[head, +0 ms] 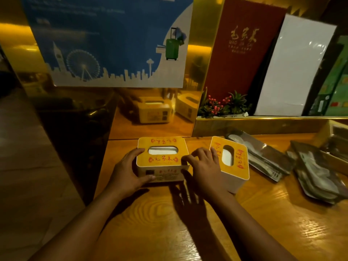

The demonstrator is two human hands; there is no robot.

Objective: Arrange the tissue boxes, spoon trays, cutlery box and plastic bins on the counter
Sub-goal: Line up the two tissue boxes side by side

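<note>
A yellow-topped tissue box (162, 159) stands on the wooden counter (188, 223) near its far left corner. My left hand (128, 170) grips the box's left side and front. My right hand (204, 166) rests its fingertips on the box's right edge. A second yellow-topped tissue box (233, 161) stands just to the right, turned at an angle, touching my right hand. Wrapped spoon trays (263, 155) lie further right, with another stack (318, 176) beside them.
A shiny gold wall panel (150, 113) rises behind the boxes and mirrors them. A gold ledge (263, 125) holds a small plant with red berries (222, 106), a red menu (241, 46) and a white board (293, 68). A wooden box (335, 140) sits at far right.
</note>
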